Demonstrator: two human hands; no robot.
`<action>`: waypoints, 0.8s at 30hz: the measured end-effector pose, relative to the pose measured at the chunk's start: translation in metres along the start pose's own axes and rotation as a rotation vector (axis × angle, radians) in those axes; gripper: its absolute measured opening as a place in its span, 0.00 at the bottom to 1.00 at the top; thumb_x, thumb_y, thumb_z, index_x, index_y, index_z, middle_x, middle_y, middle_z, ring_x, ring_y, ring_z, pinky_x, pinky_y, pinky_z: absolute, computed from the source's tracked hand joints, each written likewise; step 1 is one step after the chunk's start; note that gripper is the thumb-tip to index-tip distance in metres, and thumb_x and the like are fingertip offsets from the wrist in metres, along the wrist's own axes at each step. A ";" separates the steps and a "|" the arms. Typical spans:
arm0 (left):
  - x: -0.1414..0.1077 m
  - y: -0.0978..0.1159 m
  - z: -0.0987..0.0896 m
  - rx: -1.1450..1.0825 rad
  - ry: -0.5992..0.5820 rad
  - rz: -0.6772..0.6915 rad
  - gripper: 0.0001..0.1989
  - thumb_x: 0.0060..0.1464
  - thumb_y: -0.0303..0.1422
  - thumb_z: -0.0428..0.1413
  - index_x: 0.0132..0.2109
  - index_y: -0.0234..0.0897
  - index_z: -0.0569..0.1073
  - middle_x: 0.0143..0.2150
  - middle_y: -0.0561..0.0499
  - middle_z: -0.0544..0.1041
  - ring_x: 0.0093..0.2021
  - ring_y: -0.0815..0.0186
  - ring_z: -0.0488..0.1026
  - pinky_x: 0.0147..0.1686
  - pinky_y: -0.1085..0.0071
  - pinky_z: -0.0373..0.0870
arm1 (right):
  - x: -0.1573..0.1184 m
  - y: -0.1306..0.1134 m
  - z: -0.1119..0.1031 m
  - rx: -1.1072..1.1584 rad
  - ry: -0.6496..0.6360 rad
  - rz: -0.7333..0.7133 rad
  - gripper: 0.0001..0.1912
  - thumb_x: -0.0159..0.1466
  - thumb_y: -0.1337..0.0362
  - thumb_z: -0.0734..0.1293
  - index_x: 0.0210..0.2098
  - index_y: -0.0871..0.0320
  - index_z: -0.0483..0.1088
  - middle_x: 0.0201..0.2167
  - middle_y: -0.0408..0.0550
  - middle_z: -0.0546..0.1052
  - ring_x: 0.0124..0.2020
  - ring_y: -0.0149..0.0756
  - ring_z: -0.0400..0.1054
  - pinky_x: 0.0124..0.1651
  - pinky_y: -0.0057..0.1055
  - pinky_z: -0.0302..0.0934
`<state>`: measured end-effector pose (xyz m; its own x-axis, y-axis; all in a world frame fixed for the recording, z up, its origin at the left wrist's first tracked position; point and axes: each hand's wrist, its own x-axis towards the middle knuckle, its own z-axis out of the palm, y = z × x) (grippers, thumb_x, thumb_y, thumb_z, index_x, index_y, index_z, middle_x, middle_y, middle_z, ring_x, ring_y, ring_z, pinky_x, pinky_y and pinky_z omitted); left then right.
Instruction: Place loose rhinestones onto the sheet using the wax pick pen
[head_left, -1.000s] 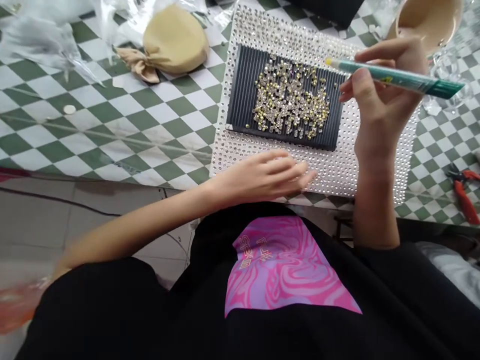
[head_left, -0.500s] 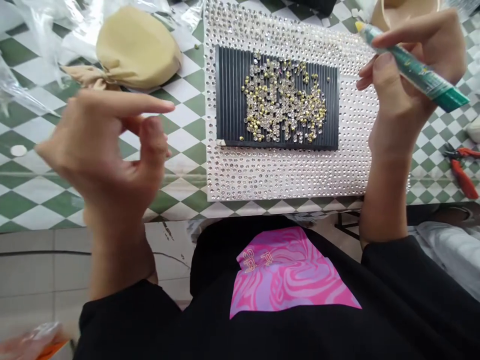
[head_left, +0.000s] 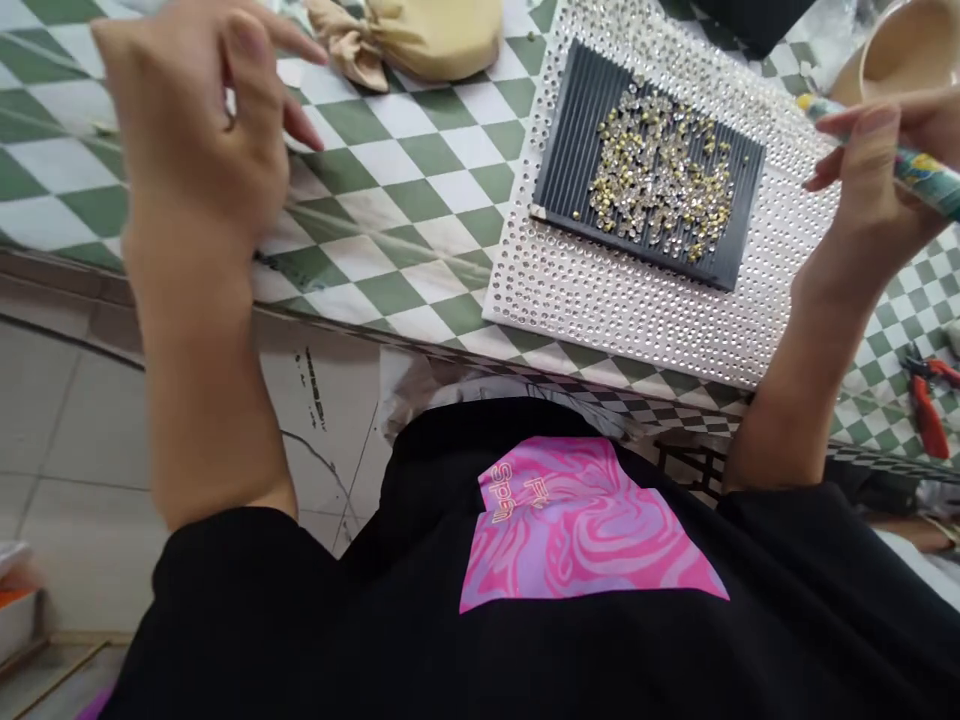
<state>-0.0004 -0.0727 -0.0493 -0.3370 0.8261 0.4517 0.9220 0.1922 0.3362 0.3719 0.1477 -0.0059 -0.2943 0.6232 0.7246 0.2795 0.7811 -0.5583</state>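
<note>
Checkered green-and-white tabletop (head_left: 390, 210) | left hand (head_left: 195, 150) raised, fingers (head_left: 277, 35) spread, holding nothing visible | right hand (head_left: 877, 170) pinched a teal pick pen (head_left: 926, 170) | rhinestones (head_left: 660, 170) lay loose on a ridged black tray (head_left: 559, 170) atop a studded board (head_left: 600, 310) | risk: a knocked tray could have scattered them.

Red-handled pliers (head_left: 928, 415), tan cloth bundle (head_left: 442, 30), checkered tablecloth (head_left: 420, 150).

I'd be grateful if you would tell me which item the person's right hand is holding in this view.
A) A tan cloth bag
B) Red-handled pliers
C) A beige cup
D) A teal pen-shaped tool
D: the right hand pinches the teal pen-shaped tool between its fingers, beside the black ribbed tray.
</note>
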 end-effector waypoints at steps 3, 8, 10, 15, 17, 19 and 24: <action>0.007 0.005 0.004 0.046 -0.120 -0.057 0.43 0.56 0.45 0.20 0.55 0.17 0.65 0.31 0.58 0.69 0.43 0.64 0.79 0.41 0.53 0.64 | -0.001 0.000 0.002 0.035 -0.016 -0.003 0.09 0.65 0.57 0.71 0.34 0.56 0.80 0.30 0.49 0.79 0.20 0.29 0.65 0.24 0.33 0.52; 0.010 0.008 0.001 0.017 -0.117 -0.080 0.36 0.67 0.47 0.26 0.60 0.26 0.66 0.30 0.56 0.72 0.37 0.73 0.77 0.44 0.61 0.72 | -0.003 0.002 0.001 0.012 -0.015 -0.039 0.11 0.60 0.56 0.72 0.40 0.55 0.75 0.34 0.47 0.74 0.27 0.32 0.66 0.28 0.33 0.59; 0.009 0.010 0.002 -0.030 -0.108 -0.085 0.34 0.68 0.50 0.29 0.60 0.36 0.70 0.31 0.52 0.75 0.36 0.68 0.75 0.45 0.62 0.75 | -0.004 0.002 0.001 -0.019 -0.004 -0.032 0.14 0.59 0.55 0.71 0.41 0.54 0.72 0.37 0.47 0.73 0.30 0.34 0.67 0.32 0.35 0.63; 0.011 0.012 0.006 -0.041 -0.134 -0.130 0.30 0.67 0.51 0.36 0.63 0.40 0.67 0.34 0.50 0.76 0.41 0.62 0.72 0.49 0.60 0.73 | -0.010 0.001 -0.002 -0.050 -0.031 -0.013 0.14 0.59 0.59 0.69 0.43 0.55 0.70 0.40 0.48 0.71 0.31 0.34 0.68 0.33 0.35 0.63; 0.013 0.013 0.006 -0.048 -0.109 -0.154 0.24 0.67 0.44 0.42 0.63 0.42 0.67 0.36 0.51 0.76 0.42 0.62 0.72 0.51 0.60 0.71 | -0.011 0.001 -0.004 -0.056 -0.039 -0.010 0.13 0.59 0.59 0.69 0.43 0.56 0.70 0.40 0.47 0.71 0.30 0.33 0.67 0.33 0.36 0.62; 0.014 0.012 0.005 -0.055 -0.095 -0.143 0.22 0.65 0.37 0.45 0.63 0.40 0.66 0.39 0.50 0.76 0.43 0.62 0.72 0.52 0.61 0.70 | -0.011 0.002 -0.005 -0.099 -0.038 -0.026 0.13 0.59 0.59 0.68 0.43 0.56 0.70 0.40 0.48 0.71 0.30 0.33 0.66 0.34 0.37 0.63; 0.012 -0.004 0.007 -0.099 -0.043 -0.009 0.21 0.64 0.29 0.44 0.62 0.39 0.65 0.50 0.49 0.75 0.46 0.65 0.71 0.48 0.66 0.69 | -0.011 0.000 -0.004 -0.276 -0.074 -0.043 0.12 0.61 0.60 0.65 0.42 0.58 0.71 0.37 0.49 0.73 0.32 0.35 0.68 0.37 0.37 0.63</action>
<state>-0.0071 -0.0599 -0.0511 -0.3344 0.8471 0.4130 0.8949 0.1479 0.4211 0.3791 0.1406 -0.0118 -0.3743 0.5984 0.7084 0.5006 0.7734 -0.3888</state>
